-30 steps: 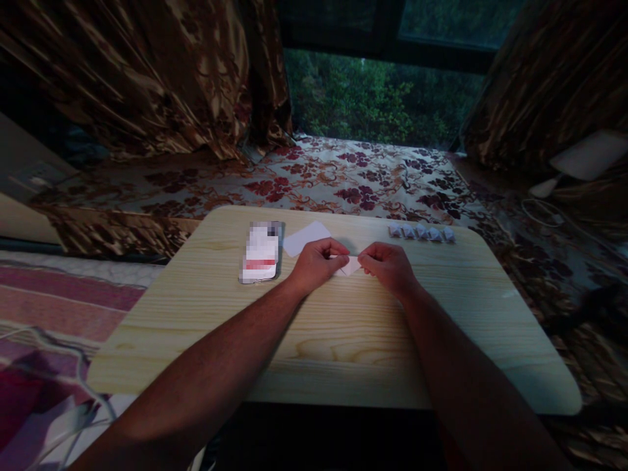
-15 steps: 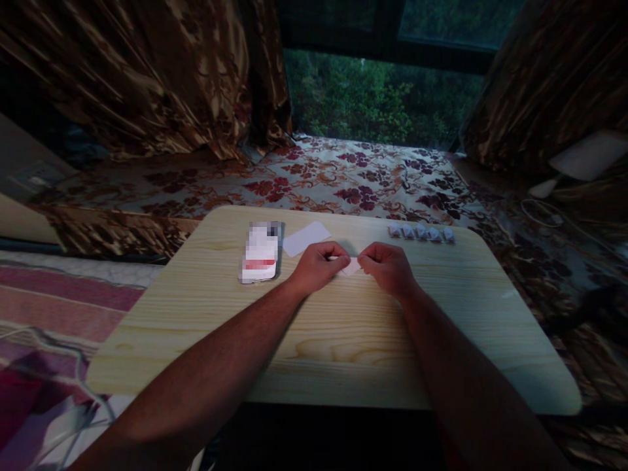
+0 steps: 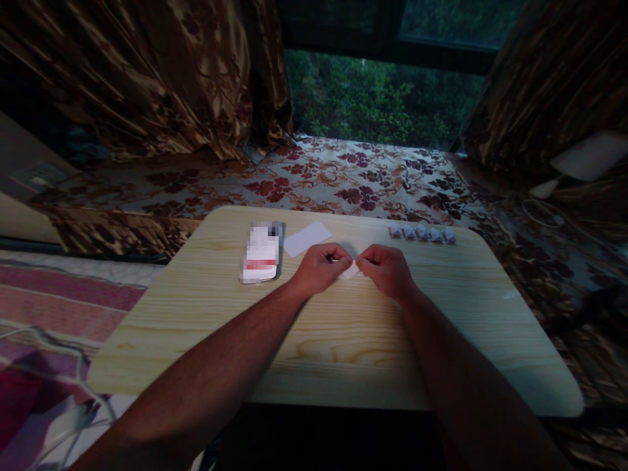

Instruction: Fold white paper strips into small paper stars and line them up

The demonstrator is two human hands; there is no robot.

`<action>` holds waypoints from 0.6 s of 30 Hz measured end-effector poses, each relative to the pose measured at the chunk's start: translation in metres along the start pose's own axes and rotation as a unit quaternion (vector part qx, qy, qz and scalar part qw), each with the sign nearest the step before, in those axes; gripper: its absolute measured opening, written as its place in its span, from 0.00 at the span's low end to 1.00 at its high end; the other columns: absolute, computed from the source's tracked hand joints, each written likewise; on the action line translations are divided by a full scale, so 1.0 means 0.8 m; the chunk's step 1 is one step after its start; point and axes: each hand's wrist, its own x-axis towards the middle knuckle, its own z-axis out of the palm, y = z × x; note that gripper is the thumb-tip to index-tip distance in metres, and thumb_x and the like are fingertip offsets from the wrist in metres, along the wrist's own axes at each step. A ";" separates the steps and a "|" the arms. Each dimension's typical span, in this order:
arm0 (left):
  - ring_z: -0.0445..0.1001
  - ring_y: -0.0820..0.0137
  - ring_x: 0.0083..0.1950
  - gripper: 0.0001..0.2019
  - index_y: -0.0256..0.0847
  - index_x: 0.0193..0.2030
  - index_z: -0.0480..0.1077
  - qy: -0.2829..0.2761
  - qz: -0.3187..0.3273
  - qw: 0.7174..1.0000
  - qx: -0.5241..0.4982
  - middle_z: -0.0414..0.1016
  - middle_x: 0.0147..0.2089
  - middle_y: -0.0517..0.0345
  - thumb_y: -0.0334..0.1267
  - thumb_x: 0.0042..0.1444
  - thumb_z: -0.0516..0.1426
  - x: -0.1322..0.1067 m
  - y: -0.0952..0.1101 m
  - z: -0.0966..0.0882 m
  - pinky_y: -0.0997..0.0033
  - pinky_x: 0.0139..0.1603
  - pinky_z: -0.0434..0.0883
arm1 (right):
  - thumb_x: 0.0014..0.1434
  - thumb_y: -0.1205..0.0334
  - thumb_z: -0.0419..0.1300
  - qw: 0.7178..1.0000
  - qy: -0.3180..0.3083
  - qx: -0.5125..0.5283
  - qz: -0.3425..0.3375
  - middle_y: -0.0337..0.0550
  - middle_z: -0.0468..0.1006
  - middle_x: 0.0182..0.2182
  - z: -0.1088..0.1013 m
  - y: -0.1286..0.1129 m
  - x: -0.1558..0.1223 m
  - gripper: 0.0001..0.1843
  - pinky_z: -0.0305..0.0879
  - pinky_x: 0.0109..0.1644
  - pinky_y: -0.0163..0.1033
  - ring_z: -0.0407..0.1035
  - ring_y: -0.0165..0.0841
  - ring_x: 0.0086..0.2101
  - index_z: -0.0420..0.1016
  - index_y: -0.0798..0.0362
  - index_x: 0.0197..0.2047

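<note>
Between my two hands is a small piece of white paper [image 3: 350,271], held just above the middle of the table. My left hand [image 3: 322,267] pinches its left side between thumb and fingers. On the other side, my right hand [image 3: 385,267] grips the paper's right edge in a pinch; the fingertips of both hands nearly meet and cover part of it. Beyond my left hand lies a flat white paper strip [image 3: 307,239]. Several small folded white paper pieces [image 3: 422,233] stand in a row near the table's far right edge.
A phone [image 3: 262,252], partly blurred out, rests on the wooden table [image 3: 338,353] left of the paper strip. Behind the table runs a flowered cloth-covered ledge [image 3: 353,173] under a window. A white lamp [image 3: 589,157] stands at the right, and a cable lies at the left.
My fingertips have drawn closer together over the paper, the right hand shifting slightly left, and less of the paper shows between them. The other things stay put.
</note>
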 end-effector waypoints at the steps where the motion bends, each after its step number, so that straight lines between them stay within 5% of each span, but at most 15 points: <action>1: 0.67 0.74 0.28 0.10 0.35 0.30 0.76 0.000 0.000 1.000 -0.003 0.75 0.27 0.58 0.42 0.51 0.61 0.000 0.000 0.000 0.74 0.30 0.64 | 0.52 0.62 0.61 1.000 0.001 0.003 0.000 0.36 0.72 0.18 0.000 0.000 0.000 0.07 0.53 0.25 0.33 0.60 0.26 0.20 0.75 0.54 0.24; 18: 0.67 0.75 0.28 0.09 0.35 0.29 0.75 0.018 0.001 1.000 0.004 0.74 0.27 0.59 0.41 0.51 0.60 -0.001 0.000 0.004 0.74 0.30 0.64 | 0.51 0.61 0.61 0.999 0.025 0.018 0.014 0.36 0.71 0.18 0.006 -0.003 0.000 0.08 0.53 0.24 0.33 0.60 0.27 0.20 0.75 0.54 0.24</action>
